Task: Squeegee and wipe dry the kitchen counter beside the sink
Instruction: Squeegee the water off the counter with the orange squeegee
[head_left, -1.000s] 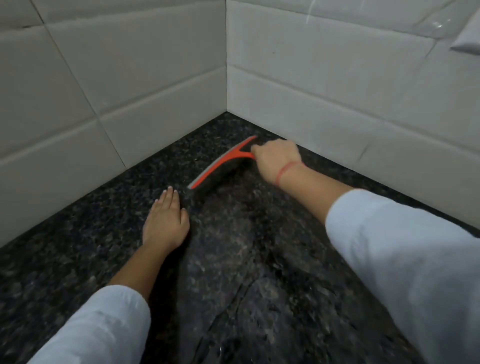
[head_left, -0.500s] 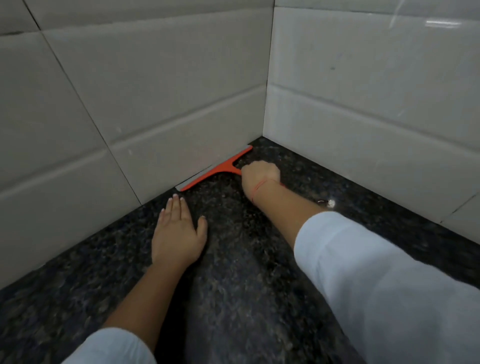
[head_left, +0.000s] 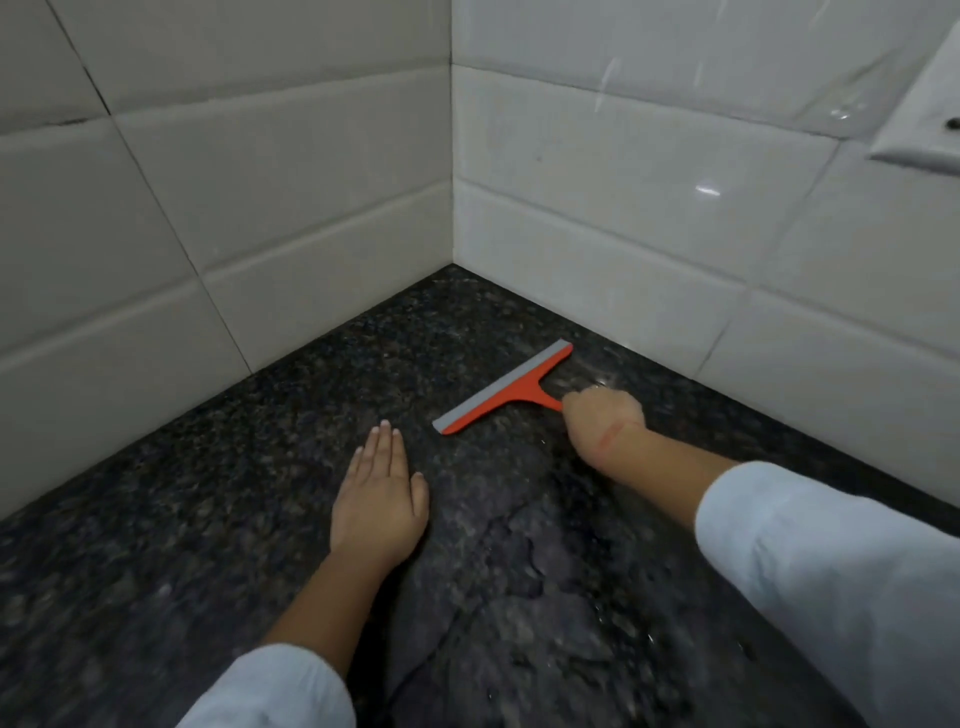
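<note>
I see bare counter (head_left: 218, 499) open to the left, up to the tiled walls (head_left: 291, 218) that close off the corner. My flat left hand (head_left: 376, 499) and the squeegee (head_left: 501, 391), gripped by my right hand (head_left: 602, 415), block the middle; bare stone lies between them.

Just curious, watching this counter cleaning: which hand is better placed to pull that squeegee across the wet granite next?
The right hand. It is already closed around the handle of the orange squeegee, whose blade lies on the counter near the corner. The left hand rests flat and empty on the granite, beside the blade, not touching it.
</note>
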